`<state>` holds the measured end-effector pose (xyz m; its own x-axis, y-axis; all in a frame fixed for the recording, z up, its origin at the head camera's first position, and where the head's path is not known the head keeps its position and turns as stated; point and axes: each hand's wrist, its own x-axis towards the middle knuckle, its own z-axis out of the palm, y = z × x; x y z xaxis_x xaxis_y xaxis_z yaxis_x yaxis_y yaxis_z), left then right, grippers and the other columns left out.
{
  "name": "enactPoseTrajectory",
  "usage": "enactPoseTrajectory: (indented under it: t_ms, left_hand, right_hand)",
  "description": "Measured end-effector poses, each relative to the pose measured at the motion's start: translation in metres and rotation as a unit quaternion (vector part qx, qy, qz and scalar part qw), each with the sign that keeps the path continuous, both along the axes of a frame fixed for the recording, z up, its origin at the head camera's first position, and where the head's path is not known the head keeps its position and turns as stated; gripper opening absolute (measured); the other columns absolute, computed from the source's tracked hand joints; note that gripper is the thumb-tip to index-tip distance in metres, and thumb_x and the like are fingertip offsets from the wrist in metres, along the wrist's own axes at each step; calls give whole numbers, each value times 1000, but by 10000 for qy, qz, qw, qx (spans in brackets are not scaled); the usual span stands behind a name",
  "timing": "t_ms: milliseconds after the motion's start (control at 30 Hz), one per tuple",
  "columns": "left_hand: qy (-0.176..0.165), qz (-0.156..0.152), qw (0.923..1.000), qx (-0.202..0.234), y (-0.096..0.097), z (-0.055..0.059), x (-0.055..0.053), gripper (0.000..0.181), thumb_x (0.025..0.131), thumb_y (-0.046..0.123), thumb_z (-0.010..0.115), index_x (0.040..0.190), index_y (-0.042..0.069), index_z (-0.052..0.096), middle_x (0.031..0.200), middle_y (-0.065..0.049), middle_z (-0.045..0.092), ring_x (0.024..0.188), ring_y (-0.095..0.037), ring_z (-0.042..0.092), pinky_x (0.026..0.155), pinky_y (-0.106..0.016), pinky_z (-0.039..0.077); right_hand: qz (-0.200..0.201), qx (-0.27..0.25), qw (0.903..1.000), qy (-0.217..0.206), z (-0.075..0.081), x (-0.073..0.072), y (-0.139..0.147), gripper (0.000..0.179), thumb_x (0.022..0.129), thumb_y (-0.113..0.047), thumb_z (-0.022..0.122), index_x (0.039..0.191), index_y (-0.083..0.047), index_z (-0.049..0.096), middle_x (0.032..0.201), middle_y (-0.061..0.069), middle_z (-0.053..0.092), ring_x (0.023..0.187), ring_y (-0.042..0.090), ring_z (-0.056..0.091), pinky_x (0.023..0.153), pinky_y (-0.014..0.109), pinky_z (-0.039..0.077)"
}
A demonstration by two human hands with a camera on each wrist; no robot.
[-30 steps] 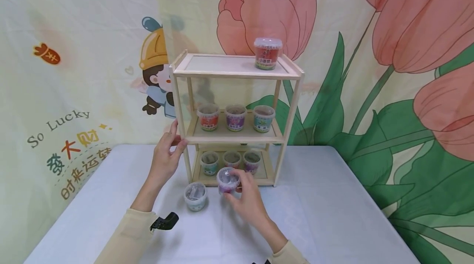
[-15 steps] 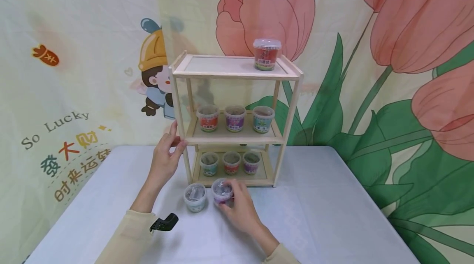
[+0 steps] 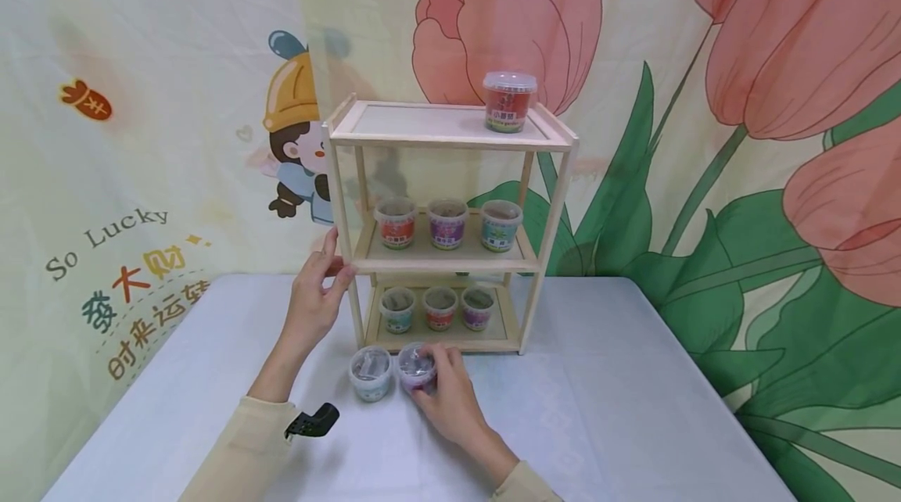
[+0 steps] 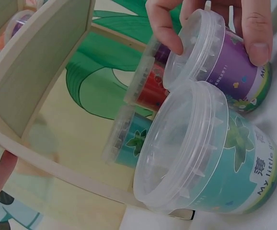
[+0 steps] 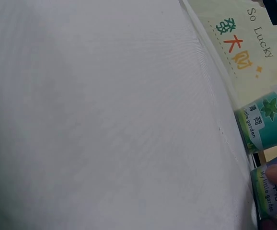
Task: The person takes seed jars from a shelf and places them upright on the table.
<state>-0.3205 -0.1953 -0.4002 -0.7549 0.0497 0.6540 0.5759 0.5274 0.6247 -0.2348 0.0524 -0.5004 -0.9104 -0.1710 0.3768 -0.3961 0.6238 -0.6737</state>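
The thumb and fingertips of the right hand point(image 3: 450, 400) grasp a purple cup point(image 4: 227, 72), the thumb on its label and the fingers near the rim of its clear lid; this hold round the side probably keeps the cup upright without pressing on the lid; it stands on the table in front of the rack, just beside a teal cup point(image 3: 371, 377), the two seemingly set as the start of a row. The left hand point(image 3: 315, 295) touches the left post of the wooden rack point(image 3: 415, 123), forefinger pointing up, thumb tip against the wood; whether its fingers pinch the post or merely rest on it I cannot tell, though the touch looks meant to steady a light frame.

Behind the held cup, the bottom tier bears a teal cup point(image 3: 397, 317), a red cup point(image 3: 440, 314) and another purple cup point(image 3: 477, 314); the middle tier carries three more cups point(image 3: 447, 228), red, purple and teal, spaced apart with labels facing out, perhaps so each can be read and reached; one lidded red cup point(image 3: 509, 105) stands alone at the right end of the top.

The table point(image 3: 598, 408) wears a pale, faintly creased cloth; beyond it hangs a printed backdrop point(image 3: 176, 95), with large pink tulips and green leaves at right, a cartoon figure in a yellow hat and the words "So Lucky" at left; the light falls soft and even.
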Motion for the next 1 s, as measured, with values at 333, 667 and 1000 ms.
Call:
enactPoseTrajectory:
  t_ms: [333, 667, 1000]
  left_hand:
    - [-68, -14, 10000, -8, 2, 5, 0, 74, 107, 12, 64, 170, 20, 26, 116, -19, 60, 112, -38, 68, 89, -55, 59]
    - [-125, 9, 9999, -6, -2, 3, 3, 75, 106, 11, 65, 170, 25, 27, 116, -18, 61, 111, -36, 68, 90, -40, 61]
    - [29, -133, 9999, 90, -1, 1, 1, 77, 104, 6, 67, 169, 18, 29, 110, -20, 59, 109, -41, 68, 83, -3, 46]
  right_hand:
    - [66, 180, 9998, -99, 4, -6, 0, 57, 84, -5, 89, 127, -14, 53, 117, 11, 56, 108, 29, 67, 92, 46, 59]
    - [908, 401, 9934, -571, 15, -4, 16, 60, 88, 3, 80, 138, -14, 52, 134, 16, 56, 127, 36, 62, 104, 51, 54]
    - [1924, 380, 9713, -1344, 86, -9, 62, 66, 101, -11, 71, 160, -14, 41, 155, 17, 51, 135, 43, 56, 106, 56, 52]
